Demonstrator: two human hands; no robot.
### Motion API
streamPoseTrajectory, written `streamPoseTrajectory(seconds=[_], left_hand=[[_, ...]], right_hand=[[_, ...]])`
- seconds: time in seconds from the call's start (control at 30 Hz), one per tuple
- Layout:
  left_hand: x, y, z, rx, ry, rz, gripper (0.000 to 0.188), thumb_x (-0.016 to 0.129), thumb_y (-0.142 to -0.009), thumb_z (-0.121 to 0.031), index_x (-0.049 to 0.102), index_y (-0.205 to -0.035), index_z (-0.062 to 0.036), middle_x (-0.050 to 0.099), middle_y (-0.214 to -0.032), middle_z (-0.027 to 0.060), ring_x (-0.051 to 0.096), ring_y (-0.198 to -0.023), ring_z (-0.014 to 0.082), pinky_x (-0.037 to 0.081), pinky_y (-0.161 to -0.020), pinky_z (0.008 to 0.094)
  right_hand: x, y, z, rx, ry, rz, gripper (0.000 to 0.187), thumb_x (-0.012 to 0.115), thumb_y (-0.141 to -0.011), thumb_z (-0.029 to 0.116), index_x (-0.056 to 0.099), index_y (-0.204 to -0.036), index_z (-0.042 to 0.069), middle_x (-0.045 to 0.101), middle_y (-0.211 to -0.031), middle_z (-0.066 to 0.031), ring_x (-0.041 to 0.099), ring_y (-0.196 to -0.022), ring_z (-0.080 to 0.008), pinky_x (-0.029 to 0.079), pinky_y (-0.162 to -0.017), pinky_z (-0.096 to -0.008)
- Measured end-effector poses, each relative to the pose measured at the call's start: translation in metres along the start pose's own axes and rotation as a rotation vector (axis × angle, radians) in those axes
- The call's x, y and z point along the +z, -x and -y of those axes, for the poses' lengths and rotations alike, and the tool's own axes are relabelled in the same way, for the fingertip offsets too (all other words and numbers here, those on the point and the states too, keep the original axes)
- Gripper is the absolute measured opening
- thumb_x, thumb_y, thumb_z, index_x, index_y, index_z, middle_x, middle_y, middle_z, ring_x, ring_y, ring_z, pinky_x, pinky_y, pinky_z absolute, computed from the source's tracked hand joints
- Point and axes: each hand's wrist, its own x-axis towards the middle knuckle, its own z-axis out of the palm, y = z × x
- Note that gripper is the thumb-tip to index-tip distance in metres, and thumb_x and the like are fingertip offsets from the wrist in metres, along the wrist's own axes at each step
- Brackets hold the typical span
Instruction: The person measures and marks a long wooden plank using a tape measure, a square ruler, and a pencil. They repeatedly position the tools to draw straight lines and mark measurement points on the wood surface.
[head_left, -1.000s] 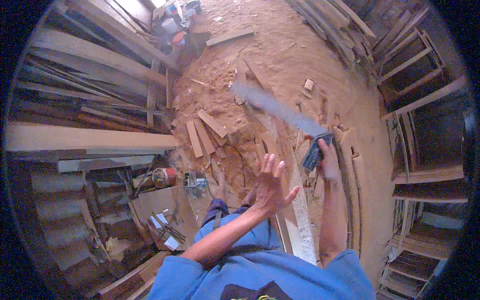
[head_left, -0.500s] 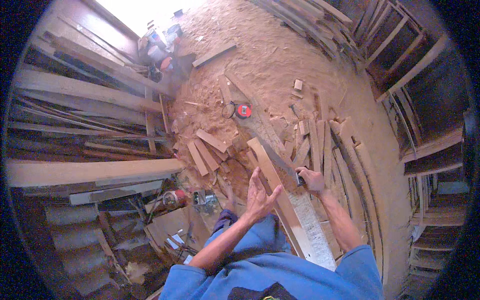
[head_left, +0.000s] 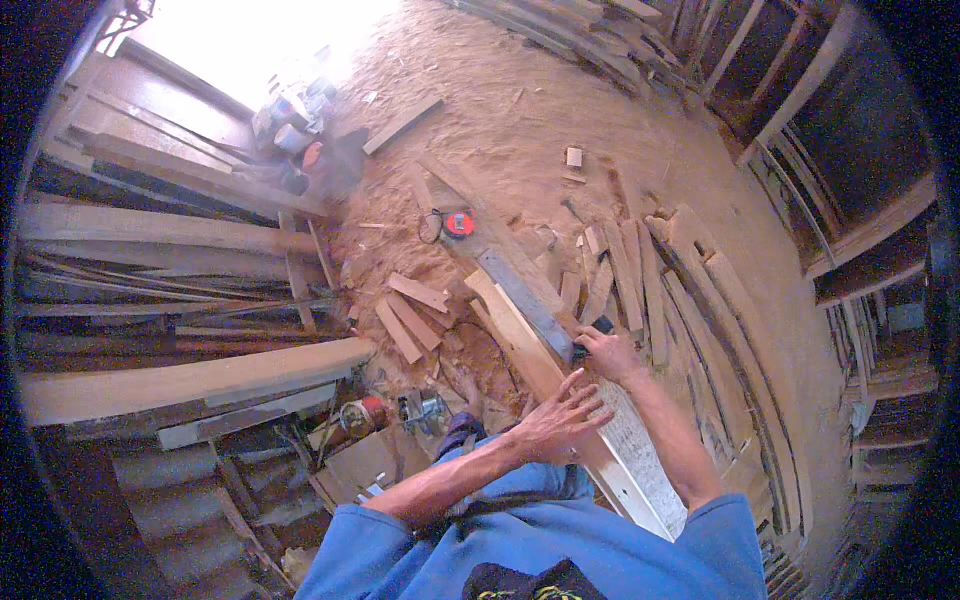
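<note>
My right hand (head_left: 612,357) is closed around the dark handle of a handsaw. The wide grey blade of the handsaw (head_left: 527,305) points away from me and shows its flat side, lying along the right side of a pale squared wooden beam (head_left: 518,338). Over that beam, nearer my body, my left hand (head_left: 562,418) is spread with fingers apart. Whether its palm presses on the wood is hard to see. Under and right of the beam runs a whitish, rough plank (head_left: 640,462). A red tape measure (head_left: 459,223) rests on a board beyond the blade tip.
Short wood offcuts (head_left: 405,318) lie on the sawdust-covered floor to the left. Long boards (head_left: 715,270) are laid out at the right. Stacked timber (head_left: 170,235) fills the left side. A red-and-silver machine (head_left: 362,413) stands near my left leg.
My left hand has shifted right and closer to my body along the beam. The right hand has moved slightly left, and the saw blade now shows more of its flat side.
</note>
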Motion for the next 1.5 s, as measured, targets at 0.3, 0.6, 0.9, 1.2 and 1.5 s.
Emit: streamPoseTrajectory(seconds=[0.3, 0.6, 0.9, 1.2, 1.5], left_hand=[[0.011, 0.006, 0.002, 0.076, -0.153, 0.154, 0.037, 0.058, -0.09, -0.024, 0.065, -0.126, -0.0162, 0.063, -0.13, 0.0071, 0.058, -0.125, 0.0288, 0.04, -0.115, 0.0484], [-0.003, 0.022, -0.01, 0.057, -0.088, -0.077, 0.029, 0.064, -0.08, -0.021, 0.069, -0.106, -0.0104, 0.066, -0.119, 0.0058, 0.06, -0.118, 0.0237, 0.044, -0.107, 0.041], [-0.014, 0.036, -0.022, 0.107, -0.099, -0.264, 0.033, 0.064, -0.079, -0.02, 0.071, -0.11, -0.0137, 0.065, -0.127, 0.0036, 0.06, -0.121, 0.0249, 0.045, -0.108, 0.0451], [-0.057, 0.011, -0.064, 0.1, -0.47, -0.092, 0.048, 0.065, -0.087, -0.03, 0.061, -0.133, -0.0162, 0.056, -0.142, 0.0122, 0.045, -0.142, 0.0329, 0.024, -0.123, 0.0591], [-0.048, 0.012, -0.081, 0.099, -0.433, -0.043, 0.095, 0.081, -0.073, -0.061, 0.048, -0.152, -0.0217, 0.051, -0.149, 0.0066, 0.042, -0.145, 0.0293, 0.012, -0.126, 0.064]], right_hand=[[-0.055, 0.162, 0.026, 0.301, -0.641, 0.152, 0.049, 0.082, -0.083, 0.033, 0.069, -0.122, 0.006, 0.069, -0.122, -0.0166, 0.067, -0.109, -0.0322, 0.052, -0.096, -0.043], [-0.071, 0.363, 0.109, 0.748, -0.591, 0.483, 0.1, 0.094, -0.059, 0.058, 0.06, -0.14, 0.01, 0.061, -0.138, -0.0171, 0.061, -0.128, -0.0318, 0.05, -0.108, -0.043], [-0.041, 0.46, 0.146, 1.03, -0.462, 0.4, 0.101, 0.097, -0.055, 0.055, 0.057, -0.136, 0.009, 0.066, -0.13, -0.0153, 0.065, -0.122, -0.0316, 0.053, -0.101, -0.0434], [-0.028, 0.503, 0.183, 0.915, -0.133, -0.016, 0.094, 0.096, -0.058, 0.051, 0.057, -0.129, 0.002, 0.067, -0.114, -0.0161, 0.066, -0.105, -0.0375, 0.054, -0.089, -0.0474], [-0.016, 0.518, 0.208, 0.846, 0.043, -0.165, 0.091, 0.096, -0.059, 0.038, 0.055, -0.133, 0.004, 0.066, -0.119, -0.0146, 0.062, -0.111, -0.0357, 0.049, -0.097, -0.0472]])
